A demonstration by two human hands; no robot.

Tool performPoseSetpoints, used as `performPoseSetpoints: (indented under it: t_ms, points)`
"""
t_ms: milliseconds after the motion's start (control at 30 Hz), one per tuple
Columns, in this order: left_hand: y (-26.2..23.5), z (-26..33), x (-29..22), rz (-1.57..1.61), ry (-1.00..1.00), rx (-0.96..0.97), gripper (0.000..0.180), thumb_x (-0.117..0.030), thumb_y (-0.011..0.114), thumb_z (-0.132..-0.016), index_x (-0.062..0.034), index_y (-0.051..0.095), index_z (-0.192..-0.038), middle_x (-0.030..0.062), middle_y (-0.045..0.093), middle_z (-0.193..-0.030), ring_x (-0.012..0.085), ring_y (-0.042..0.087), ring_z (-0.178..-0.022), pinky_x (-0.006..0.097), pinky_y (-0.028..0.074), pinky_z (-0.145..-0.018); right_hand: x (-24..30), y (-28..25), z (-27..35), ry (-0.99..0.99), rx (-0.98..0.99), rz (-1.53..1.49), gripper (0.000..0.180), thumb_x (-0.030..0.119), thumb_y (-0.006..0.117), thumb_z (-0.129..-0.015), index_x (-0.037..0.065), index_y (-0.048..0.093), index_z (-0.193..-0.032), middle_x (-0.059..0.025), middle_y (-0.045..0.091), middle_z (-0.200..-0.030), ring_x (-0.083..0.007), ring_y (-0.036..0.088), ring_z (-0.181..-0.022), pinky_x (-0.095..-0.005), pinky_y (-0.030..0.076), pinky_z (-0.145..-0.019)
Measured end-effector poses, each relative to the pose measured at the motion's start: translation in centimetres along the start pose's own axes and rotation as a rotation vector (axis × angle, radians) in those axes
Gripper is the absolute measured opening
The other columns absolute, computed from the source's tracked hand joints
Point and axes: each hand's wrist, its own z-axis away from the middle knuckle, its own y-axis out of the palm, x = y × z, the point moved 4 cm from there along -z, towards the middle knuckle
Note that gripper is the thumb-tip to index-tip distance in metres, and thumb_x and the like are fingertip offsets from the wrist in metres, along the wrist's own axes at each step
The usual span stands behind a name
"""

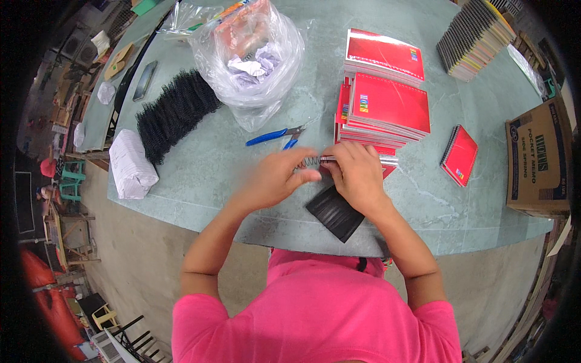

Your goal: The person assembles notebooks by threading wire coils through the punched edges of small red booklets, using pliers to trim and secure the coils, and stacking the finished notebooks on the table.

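My left hand (279, 176) pinches the end of a thin wire spiral (307, 162) that runs into the edge of a small red-covered notebook (387, 162). My right hand (357, 175) grips that notebook by its spine edge, just above the grey-green table (206, 169). A black ribbed pad (334, 212) lies under my right wrist. Blue-handled pliers (273, 137) rest just beyond my left hand.
Stacks of red notebooks (387, 103) stand behind my hands, one bound red notebook (460, 155) lies to the right. A heap of black wire spirals (175, 112), a white wrapped bundle (131, 164), a clear plastic bag (254, 54), a fanned stack of notebooks (475, 37) and a cardboard box (538, 158) ring the table.
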Motion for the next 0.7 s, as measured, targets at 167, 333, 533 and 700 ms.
performPoseSetpoints:
  t_ms: [167, 333, 533, 700]
  points:
    - [-0.6, 0.2, 0.4, -0.057, -0.19, 0.181, 0.029, -0.027, 0.052, -0.092, 0.0, 0.06, -0.088, 0.0118, 0.057, -0.067, 0.0204, 0.054, -0.06, 0.033, 0.043, -0.059, 0.2, 0.1, 0.2, 0.015, 0.06, 0.121, 0.016, 0.022, 0.065, -0.075, 0.01, 0.058, -0.081, -0.0059, 0.058, -0.076, -0.0227, 0.058, -0.078, -0.0374, 0.04, -0.07]
    - [0.0, 0.5, -0.1, 0.08, -0.346, 0.275, 0.029, -0.028, 0.054, -0.091, -0.0004, 0.061, -0.086, 0.0108, 0.056, -0.066, 0.018, 0.051, -0.06, 0.03, 0.042, -0.058, 0.0, 0.0, 0.1, -0.019, 0.06, 0.195, 0.016, 0.022, 0.065, -0.075, 0.009, 0.057, -0.077, -0.0059, 0.059, -0.074, -0.0228, 0.059, -0.074, -0.0362, 0.042, -0.067]
    - [-0.1, -0.4, -0.7, 0.023, 0.061, -0.183, 0.017, -0.017, 0.064, -0.083, -0.0012, 0.057, -0.086, 0.011, 0.055, -0.074, 0.0192, 0.053, -0.066, 0.031, 0.043, -0.059, -0.4, -0.2, 0.2, 0.023, 0.102, 0.049, 0.024, 0.022, 0.067, -0.075, 0.008, 0.059, -0.093, -0.0069, 0.061, -0.079, -0.026, 0.059, -0.079, -0.0398, 0.042, -0.07]
    - [-0.3, -0.5, -0.2, -0.124, 0.122, -0.066, 0.02, -0.016, 0.068, -0.079, -0.0033, 0.057, -0.09, 0.011, 0.056, -0.082, 0.0267, 0.054, -0.081, 0.036, 0.043, -0.068, -0.1, -0.4, 0.0, 0.036, 0.16, 0.123, 0.026, 0.024, 0.066, -0.075, 0.009, 0.058, -0.095, -0.0068, 0.062, -0.079, -0.0244, 0.06, -0.079, -0.0388, 0.042, -0.072]
